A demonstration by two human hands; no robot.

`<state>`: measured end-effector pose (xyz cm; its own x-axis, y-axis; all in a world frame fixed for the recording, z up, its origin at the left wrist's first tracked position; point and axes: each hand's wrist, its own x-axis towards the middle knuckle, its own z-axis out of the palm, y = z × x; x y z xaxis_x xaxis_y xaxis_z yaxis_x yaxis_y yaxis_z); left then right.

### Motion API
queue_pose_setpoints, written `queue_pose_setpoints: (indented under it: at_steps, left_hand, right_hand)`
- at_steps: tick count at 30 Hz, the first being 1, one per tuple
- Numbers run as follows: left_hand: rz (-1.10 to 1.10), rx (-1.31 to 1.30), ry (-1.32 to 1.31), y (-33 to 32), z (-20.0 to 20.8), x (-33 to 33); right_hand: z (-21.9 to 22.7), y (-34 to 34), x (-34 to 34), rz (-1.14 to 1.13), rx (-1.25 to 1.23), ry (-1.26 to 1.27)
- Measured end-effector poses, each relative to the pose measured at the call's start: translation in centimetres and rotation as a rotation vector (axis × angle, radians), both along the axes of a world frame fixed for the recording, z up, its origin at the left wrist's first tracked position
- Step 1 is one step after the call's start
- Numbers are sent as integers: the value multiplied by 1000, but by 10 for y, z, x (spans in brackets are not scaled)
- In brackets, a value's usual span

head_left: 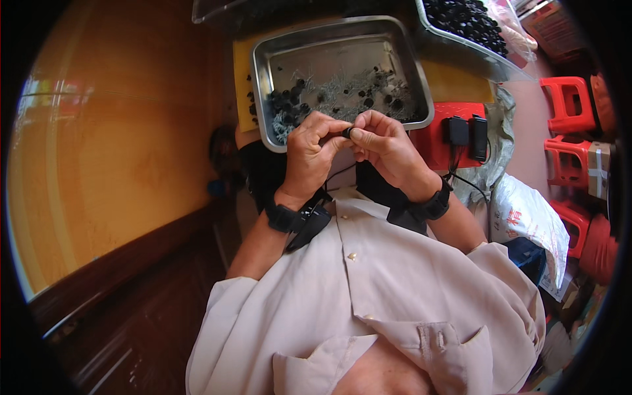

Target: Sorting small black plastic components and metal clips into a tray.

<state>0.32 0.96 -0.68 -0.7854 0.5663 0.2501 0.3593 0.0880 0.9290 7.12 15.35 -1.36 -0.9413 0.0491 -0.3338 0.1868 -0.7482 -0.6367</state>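
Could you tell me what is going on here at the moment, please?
A person in a pale shirt holds a small black piece pinched between the fingertips of the left hand and the right hand, just in front of a metal tray. The tray holds a scatter of similar small dark pieces and grey scraps. A second tray, heaped with black pieces, sits further back to the right.

both hands raised together above a steel tray, left hand (pixel 309 155) and right hand (pixel 385 148) pinching a small black piece (pixel 347 132) between fingertips, steel tray (pixel 263 85) holding scattered black bits, second tray of black pieces (pixel 464 20) beyond, red stools (pixel 566 105) at right
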Motion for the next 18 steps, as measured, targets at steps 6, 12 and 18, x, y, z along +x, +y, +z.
queue_pose_setpoints:
  at_steps: [6, 12, 18]
  left_hand:
    - [171, -250, -26, -17, -3, -20]
    - [103, -506, 151, -24, -4, -42]
    - [104, -570, 200, -16, -14, -52]
  right_hand:
    - [39, 72, -20, -407, 743, 190]
    - [65, 200, -28, -795, 1351, 185]
    - [63, 153, -17, -461, 1441, 331]
